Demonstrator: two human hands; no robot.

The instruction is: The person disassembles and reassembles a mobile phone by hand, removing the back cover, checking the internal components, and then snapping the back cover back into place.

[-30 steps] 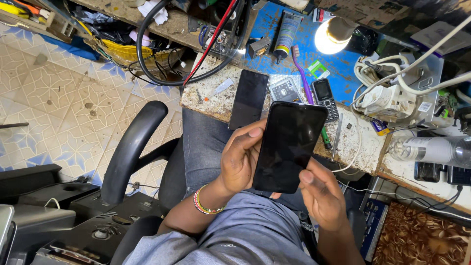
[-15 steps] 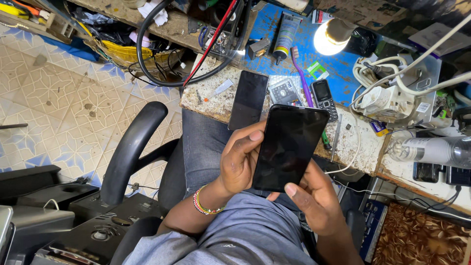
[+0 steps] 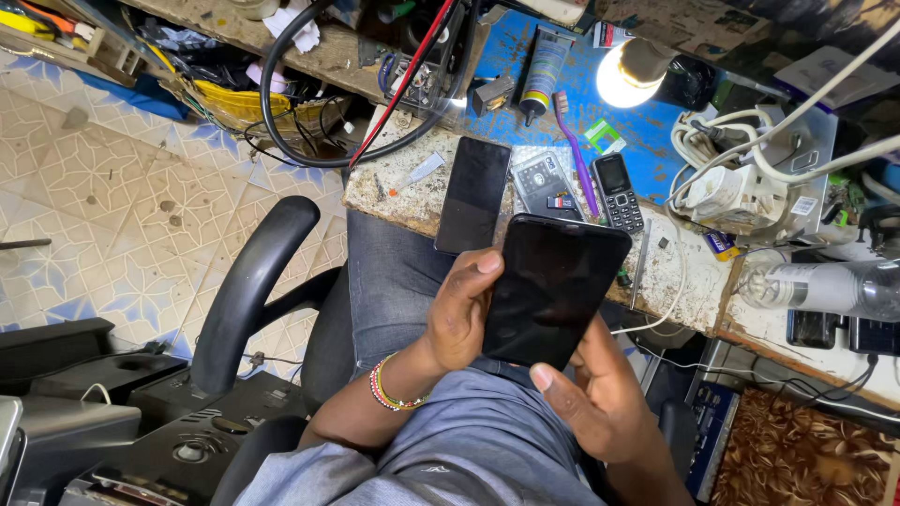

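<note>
We're at inspection: left hand point(image 3: 464, 314) and right hand point(image 3: 600, 398) both grip the black phone point(image 3: 555, 286) over our lap, just below the desk point(image 3: 403, 192) edge. Next likely needs a firm hold and thumb press.

You see a glossy black phone point(image 3: 553, 286), a second black slab point(image 3: 473, 194) on the speckled cream desk point(image 3: 394, 183), a purple toothbrush point(image 3: 574, 150) over blue mat point(image 3: 647, 126), and a beaded multicoloured bracelet point(image 3: 389, 392).
</note>
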